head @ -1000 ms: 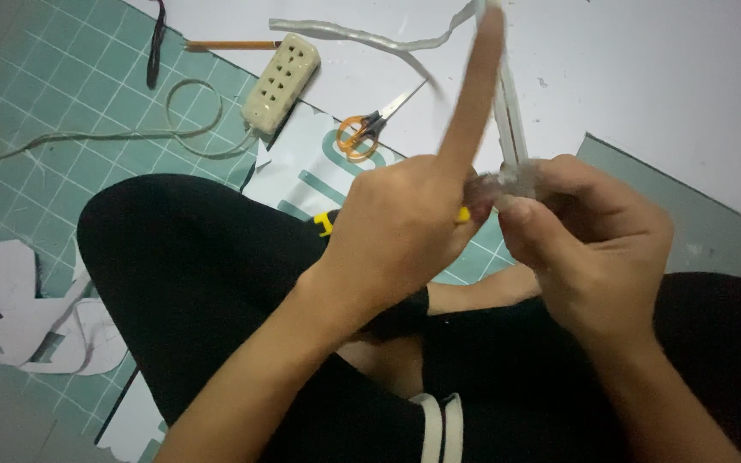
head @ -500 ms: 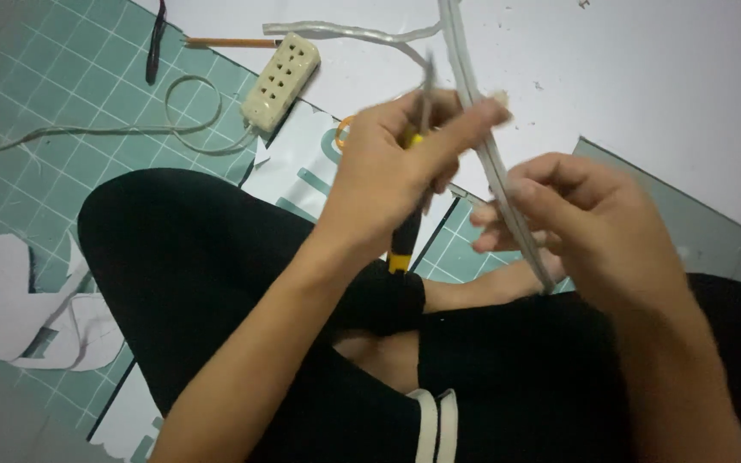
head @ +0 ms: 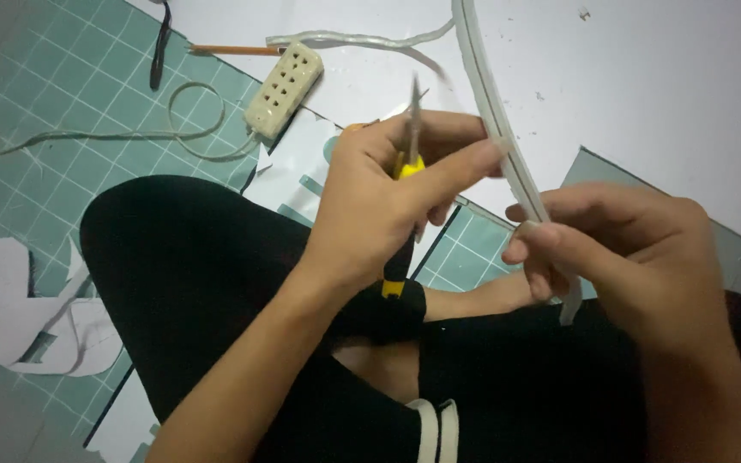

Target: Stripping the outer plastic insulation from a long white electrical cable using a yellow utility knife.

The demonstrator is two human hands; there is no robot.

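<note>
Strip (head: 508,154) of pale flat material, uncut so far, sits gripped in our right hand (head: 636,249); our left hand (head: 379,206) clasps a yellow-handled cutting tool (head: 403,206) beside it.

Green cutting mat (head: 70,103) under power strip (head: 283,89)

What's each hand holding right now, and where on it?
The left hand grips a yellow-and-black-handled cutting tool by its handle, blade up. The right hand pinches the pale flat strip near its lower end.
</note>
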